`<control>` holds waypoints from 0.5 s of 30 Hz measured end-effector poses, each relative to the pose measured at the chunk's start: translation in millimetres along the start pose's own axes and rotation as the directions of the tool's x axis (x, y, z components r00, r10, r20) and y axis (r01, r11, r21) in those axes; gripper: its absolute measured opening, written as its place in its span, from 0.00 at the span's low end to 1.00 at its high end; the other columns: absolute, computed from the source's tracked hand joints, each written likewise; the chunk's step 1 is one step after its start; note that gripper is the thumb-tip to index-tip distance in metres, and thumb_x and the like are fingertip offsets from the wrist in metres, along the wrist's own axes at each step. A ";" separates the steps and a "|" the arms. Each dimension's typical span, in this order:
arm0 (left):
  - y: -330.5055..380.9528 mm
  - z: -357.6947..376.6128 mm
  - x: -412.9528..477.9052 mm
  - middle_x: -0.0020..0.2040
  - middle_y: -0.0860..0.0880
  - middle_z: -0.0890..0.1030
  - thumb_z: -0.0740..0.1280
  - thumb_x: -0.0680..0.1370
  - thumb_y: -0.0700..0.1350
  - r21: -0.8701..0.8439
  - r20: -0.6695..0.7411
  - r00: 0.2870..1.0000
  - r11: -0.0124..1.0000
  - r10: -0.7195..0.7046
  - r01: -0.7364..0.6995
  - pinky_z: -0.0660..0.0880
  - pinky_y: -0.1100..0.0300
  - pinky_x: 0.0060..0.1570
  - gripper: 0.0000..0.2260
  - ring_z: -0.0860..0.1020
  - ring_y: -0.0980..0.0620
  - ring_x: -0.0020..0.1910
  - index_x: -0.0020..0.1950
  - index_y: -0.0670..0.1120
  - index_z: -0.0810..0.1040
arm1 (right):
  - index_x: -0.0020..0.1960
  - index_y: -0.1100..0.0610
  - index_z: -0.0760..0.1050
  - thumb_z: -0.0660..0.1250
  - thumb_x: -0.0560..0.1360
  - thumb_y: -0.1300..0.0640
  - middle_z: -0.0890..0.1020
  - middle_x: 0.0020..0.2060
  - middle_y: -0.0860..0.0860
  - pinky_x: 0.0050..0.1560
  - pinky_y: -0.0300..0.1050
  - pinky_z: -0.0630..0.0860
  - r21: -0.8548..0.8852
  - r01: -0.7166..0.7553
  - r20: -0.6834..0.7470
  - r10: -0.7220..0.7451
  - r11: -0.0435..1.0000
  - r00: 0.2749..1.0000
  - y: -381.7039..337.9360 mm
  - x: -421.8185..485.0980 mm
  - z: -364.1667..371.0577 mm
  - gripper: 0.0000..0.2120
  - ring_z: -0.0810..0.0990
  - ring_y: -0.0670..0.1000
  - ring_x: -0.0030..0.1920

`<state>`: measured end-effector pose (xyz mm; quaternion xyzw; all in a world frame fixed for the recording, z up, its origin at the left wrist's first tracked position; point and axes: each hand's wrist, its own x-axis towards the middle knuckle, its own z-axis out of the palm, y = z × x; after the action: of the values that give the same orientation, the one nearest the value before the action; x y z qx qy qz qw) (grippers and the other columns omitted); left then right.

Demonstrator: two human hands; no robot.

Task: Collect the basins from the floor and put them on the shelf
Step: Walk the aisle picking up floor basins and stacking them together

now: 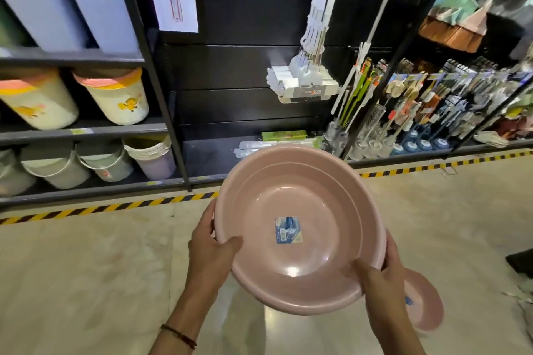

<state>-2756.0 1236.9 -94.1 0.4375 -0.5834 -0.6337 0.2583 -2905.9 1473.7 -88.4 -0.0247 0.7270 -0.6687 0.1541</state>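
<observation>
A round pink plastic basin (300,228) is held above the floor (86,268), in front of the shelf (202,153). Its opening is turned upward and tilted toward the camera, so that the smooth, glossy inner surface is shown. A small blue and white label (287,230) is fixed flat at the centre of the base. A second rim edge is seen just beneath its right side, which indicates a nested stack. A second pink basin (424,302) is seen lower, to the right of the held basin, near the floor and partly hidden.
</observation>
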 end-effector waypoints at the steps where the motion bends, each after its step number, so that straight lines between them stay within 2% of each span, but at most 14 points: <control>1: 1.3 -5.8 6.4 0.58 0.63 0.83 0.76 0.71 0.29 -0.006 -0.010 1.000 1.000 0.005 -0.005 0.82 0.54 0.49 0.40 0.81 0.70 0.50 0.73 0.66 0.75 | 0.70 0.35 0.76 0.71 0.62 0.61 0.86 0.59 0.45 0.50 0.52 0.83 -0.007 0.003 0.009 -0.002 1.000 1.000 -1.0 5.4 10.7 0.39 0.85 0.53 0.58; 5: -3.7 -19.6 35.4 0.61 0.58 0.84 0.76 0.72 0.30 -0.040 -0.051 0.999 0.999 -0.014 0.012 0.82 0.55 0.49 0.39 0.82 0.68 0.50 0.76 0.61 0.75 | 0.69 0.35 0.77 0.70 0.61 0.61 0.86 0.56 0.41 0.49 0.54 0.84 -0.037 0.001 0.037 0.001 0.999 0.999 -3.9 38.3 48.6 0.39 0.84 0.53 0.58; 8: -12.3 -20.4 62.5 0.62 0.57 0.84 0.77 0.72 0.29 -0.055 -0.087 0.995 0.997 -0.050 0.045 0.82 0.57 0.47 0.40 0.83 0.67 0.50 0.77 0.61 0.74 | 0.71 0.37 0.76 0.71 0.64 0.65 0.85 0.59 0.43 0.53 0.56 0.84 -0.049 -0.006 0.088 0.011 0.999 0.996 -0.3 71.0 74.1 0.39 0.83 0.54 0.61; 12: -19.9 -15.2 104.7 0.62 0.58 0.84 0.77 0.72 0.29 -0.060 -0.120 0.990 0.996 -0.080 0.073 0.82 0.63 0.43 0.39 0.83 0.60 0.56 0.75 0.61 0.75 | 0.73 0.40 0.76 0.70 0.62 0.61 0.85 0.60 0.42 0.52 0.51 0.83 -0.060 -0.003 0.153 0.012 0.998 0.988 13.5 121.6 107.8 0.41 0.84 0.49 0.60; 15: -21.4 -9.2 139.8 0.58 0.57 0.86 0.79 0.66 0.35 -0.011 -0.176 0.981 0.997 -0.083 0.082 0.83 0.61 0.44 0.38 0.84 0.57 0.56 0.72 0.60 0.77 | 0.74 0.39 0.76 0.68 0.62 0.62 0.85 0.62 0.41 0.55 0.54 0.83 -0.062 -0.022 0.206 0.034 0.998 0.978 25.4 163.5 134.6 0.41 0.84 0.46 0.61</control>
<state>-2811.8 1119.0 -149.6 0.5152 -0.5385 -0.6037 0.2830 -3022.5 1306.9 -152.4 -0.0883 0.7269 -0.6383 0.2375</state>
